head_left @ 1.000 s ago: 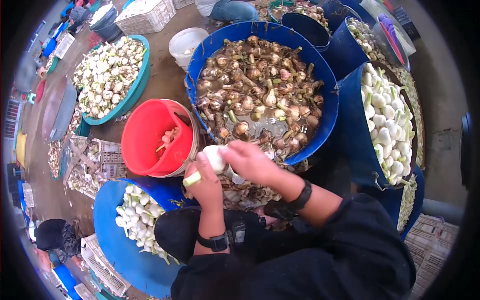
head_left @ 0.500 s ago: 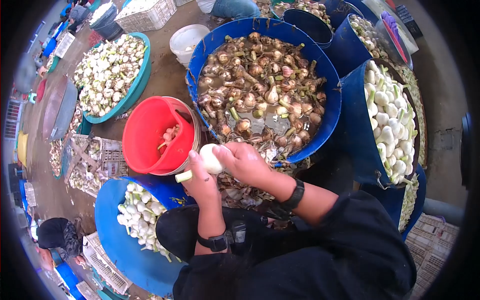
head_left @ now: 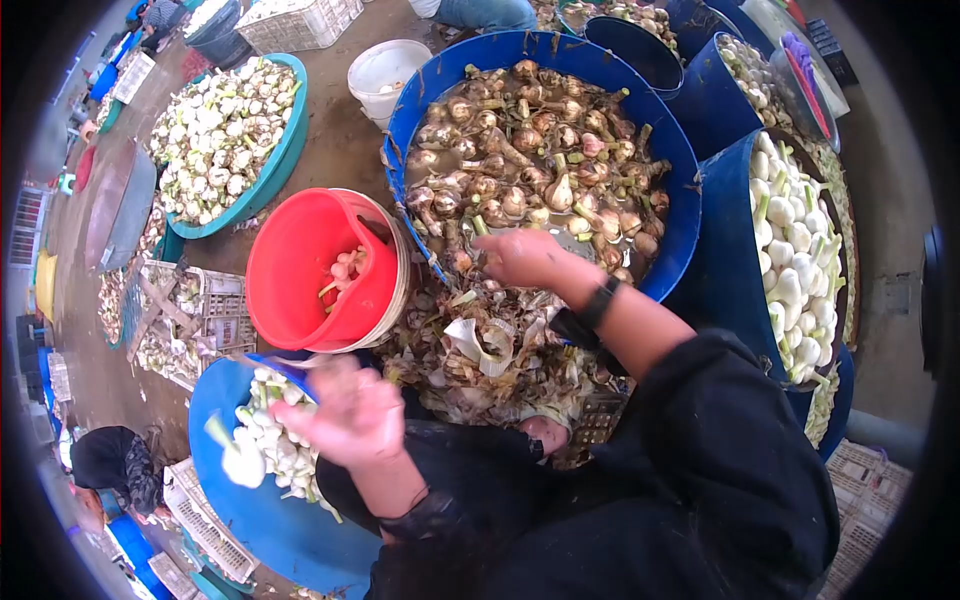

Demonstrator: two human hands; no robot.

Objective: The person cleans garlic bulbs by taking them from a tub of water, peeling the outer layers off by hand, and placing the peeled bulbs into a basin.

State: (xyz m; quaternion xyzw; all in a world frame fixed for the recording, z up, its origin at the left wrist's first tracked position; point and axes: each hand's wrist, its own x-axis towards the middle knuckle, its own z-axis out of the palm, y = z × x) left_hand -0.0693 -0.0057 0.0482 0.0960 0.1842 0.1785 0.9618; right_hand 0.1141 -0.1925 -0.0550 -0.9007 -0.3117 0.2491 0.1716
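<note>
My left hand (head_left: 350,412), palm up with its fingers spread, is over the near edge of a blue basin (head_left: 265,535). Just beyond its fingers a peeled white garlic bulb (head_left: 240,460) with a green stem hangs in the air, blurred and apart from the hand. Other peeled bulbs (head_left: 290,435) lie in that basin. At the near rim of a large blue tub (head_left: 672,130), my right hand (head_left: 522,258) has its fingers curled together; whatever they hold is hidden. Brown unpeeled garlic bulbs (head_left: 515,200) sit in murky water inside the tub.
A red bucket (head_left: 285,270) with several small bulbs stands left of the tub. Garlic skins (head_left: 440,365) are heaped before my knees. A blue barrel (head_left: 725,240) of white garlic stands at the right. A teal basin (head_left: 292,140) and a white bucket (head_left: 375,70) are farther back.
Both hands were together on the white garlic bulb. My left hand has swung down-left and let go of it over the basin; my right hand has moved up-right to the tub.
</note>
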